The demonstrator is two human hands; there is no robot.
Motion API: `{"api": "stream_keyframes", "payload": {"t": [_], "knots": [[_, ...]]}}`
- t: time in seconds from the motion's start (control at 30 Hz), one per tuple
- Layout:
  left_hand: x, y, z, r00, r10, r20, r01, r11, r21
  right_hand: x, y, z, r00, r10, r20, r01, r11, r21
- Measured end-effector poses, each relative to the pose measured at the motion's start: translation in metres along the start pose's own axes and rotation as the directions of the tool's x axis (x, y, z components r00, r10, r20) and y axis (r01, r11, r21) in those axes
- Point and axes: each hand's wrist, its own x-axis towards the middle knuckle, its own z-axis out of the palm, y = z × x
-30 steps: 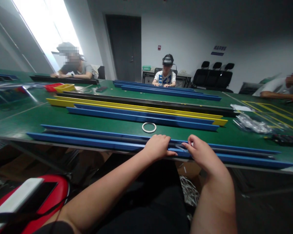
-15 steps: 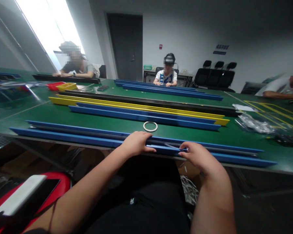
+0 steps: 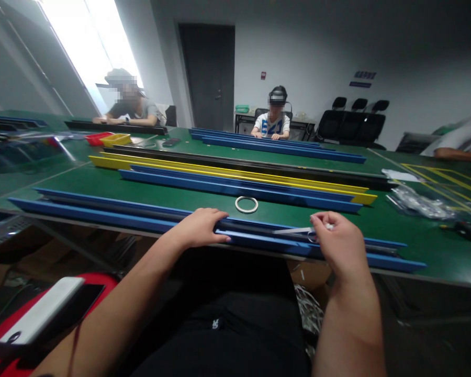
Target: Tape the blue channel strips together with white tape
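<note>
A long blue channel (image 3: 94, 213) lies along the near table edge, with a dark strip (image 3: 141, 215) running inside it. My left hand (image 3: 200, 228) grips the channel near its middle, fingers across the far wall and thumb at the near wall. To the right, my right hand (image 3: 339, 241) is closed in a pinch on a thin white strip (image 3: 294, 230), held just above the channel. That strip stretches left toward the inside of the channel and curls near the fingers. A white ring-shaped roll (image 3: 246, 204) lies flat just beyond the channel.
Blue (image 3: 235, 187), yellow (image 3: 227, 174) and black channels (image 3: 259, 166) lie across the green table (image 3: 82, 180). Clear plastic bags (image 3: 419, 201) sit at right. Red (image 3: 98, 138) and yellow trays (image 3: 116, 139) stand far left. Co-workers (image 3: 272, 123) sit opposite. A red stool (image 3: 102, 285) is lower left.
My right hand has moved right and up, drawing the white strip out longer. My left hand and the near blue channel have shifted left.
</note>
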Motion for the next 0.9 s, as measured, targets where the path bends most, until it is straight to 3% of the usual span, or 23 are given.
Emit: {"api": "stream_keyframes", "payload": {"t": [0.1, 0.17, 0.33, 0.47, 0.57, 0.63, 0.73, 0.9], "knots": [[0.007, 0.024, 0.003, 0.999, 0.048, -0.015, -0.048, 0.999, 0.013, -0.001, -0.002, 0.002, 0.985, 0.171, 0.029, -0.173, 0.977, 0.121], [0.015, 0.042, 0.007, 0.996, 0.087, -0.022, -0.086, 0.996, 0.014, -0.001, -0.004, 0.002, 0.98, 0.19, 0.061, -0.196, 0.973, 0.123], [0.04, 0.089, 0.024, 0.993, 0.115, -0.029, -0.113, 0.992, 0.058, 0.001, 0.007, 0.002, 0.978, 0.085, 0.192, -0.064, 0.991, -0.116], [0.053, 0.116, 0.033, 0.995, 0.076, -0.06, -0.07, 0.993, 0.1, -0.001, 0.027, 0.014, 0.895, 0.045, 0.444, 0.078, 0.964, -0.256], [0.06, 0.123, 0.036, 0.996, 0.075, -0.055, -0.069, 0.993, 0.097, -0.001, 0.032, 0.019, 0.837, 0.038, 0.546, 0.138, 0.951, -0.278], [0.063, 0.122, 0.036, 0.995, 0.088, -0.049, -0.084, 0.993, 0.085, 0.0, 0.03, 0.017, 0.831, 0.002, 0.556, 0.17, 0.951, -0.257], [0.064, 0.118, 0.036, 0.992, 0.105, -0.075, -0.099, 0.992, 0.074, 0.003, 0.026, 0.01, 0.873, -0.032, 0.486, 0.167, 0.957, -0.238], [0.057, 0.111, 0.035, 0.987, 0.122, -0.105, -0.112, 0.989, 0.093, 0.007, 0.023, 0.003, 0.945, 0.05, 0.324, 0.061, 0.944, -0.325]]}}
